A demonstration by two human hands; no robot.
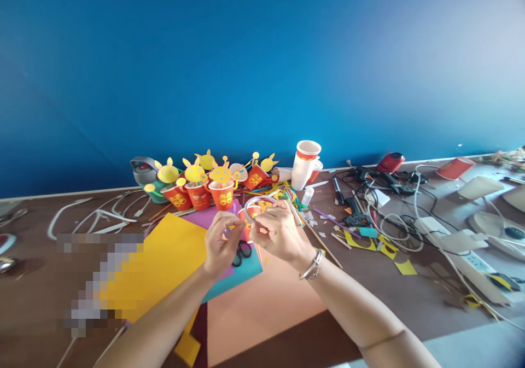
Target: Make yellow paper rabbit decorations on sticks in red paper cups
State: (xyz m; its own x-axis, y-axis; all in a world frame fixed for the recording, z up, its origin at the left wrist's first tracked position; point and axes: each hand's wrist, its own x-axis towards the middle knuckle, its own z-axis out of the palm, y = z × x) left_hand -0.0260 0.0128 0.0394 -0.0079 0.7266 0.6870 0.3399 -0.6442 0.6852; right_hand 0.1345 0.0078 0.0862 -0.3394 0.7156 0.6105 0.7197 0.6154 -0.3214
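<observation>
**Right hand (283, 231) is gripping a pale curved strip (247, 206)**

Above the counter (28, 302), both hands are working close together in front of the cup row. The left hand (219, 245) is facing the right one with its fingers curling inward; the view there is poor, and I cannot tell whether they are pinching anything. The pale curved strip is arching out from the right hand's fingertips, just above the paper. Handling it well is probably calling for a light pinch near one end, since squeezing hard would be risking a kink, while the other hand is guiding the curve in small, even bends. Resting the forearms would likely be helping steadiness.

By count, largest first, four big sheets are lying below: a peach sheet (262, 308), a yellow sheet (164, 253), a teal sheet (235, 278) and a purple sheet (211, 215). One white cup stack (302, 174) is standing at the back. At least seven red cups (221, 196) are showing, three of them sitting in a row. Five yellow rabbit heads (167, 172) are clustering around those. One pair of scissors (243, 254) is lying by the left hand.
</observation>
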